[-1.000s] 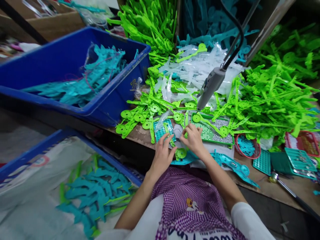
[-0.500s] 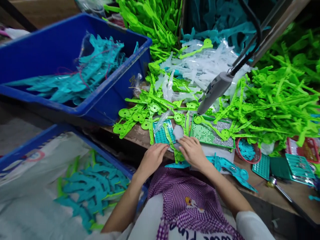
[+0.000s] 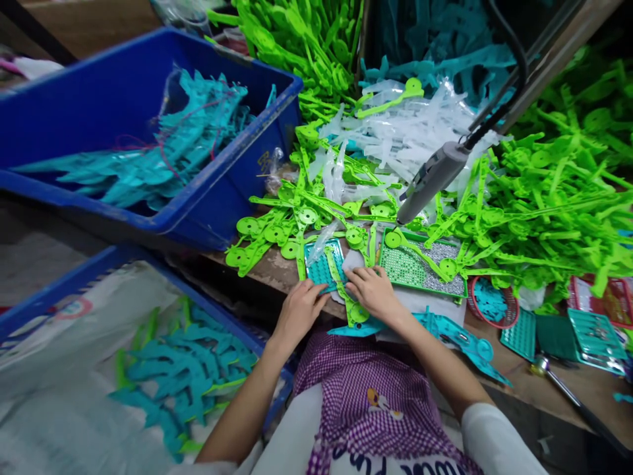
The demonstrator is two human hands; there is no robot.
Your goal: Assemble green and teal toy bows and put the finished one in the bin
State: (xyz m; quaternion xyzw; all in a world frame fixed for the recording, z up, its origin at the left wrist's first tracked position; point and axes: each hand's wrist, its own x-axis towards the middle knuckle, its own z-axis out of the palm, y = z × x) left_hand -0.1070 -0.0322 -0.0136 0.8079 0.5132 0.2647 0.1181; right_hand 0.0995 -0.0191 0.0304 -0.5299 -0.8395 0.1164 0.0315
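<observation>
At the table's near edge my left hand [image 3: 297,311] has its thumb and fingers bent together by the near rim of a small teal tray [image 3: 316,267]; whatever is between the fingertips is too small to make out. My right hand [image 3: 374,295] curls over a bright green plastic arm with a round end [image 3: 357,314], its fingertips closed on the side of the piece. Part of that piece is hidden by my fingers. Beneath its round end lies a long blue plastic part [image 3: 353,329], and another blue part [image 3: 462,340] lies to the right.
A grey electric screwdriver [image 3: 432,181] hangs over a green tray of small metal pieces [image 3: 408,267]. Green parts [image 3: 548,198] and whitish parts [image 3: 410,132] are heaped behind. Blue bins [image 3: 232,155] stand left. A red basket [image 3: 517,307] and a metal-headed tool [image 3: 564,386] are right.
My left hand has shifted slightly left, away from the green piece, and its thumb shows more. My right hand has moved a little left and up along the piece.
</observation>
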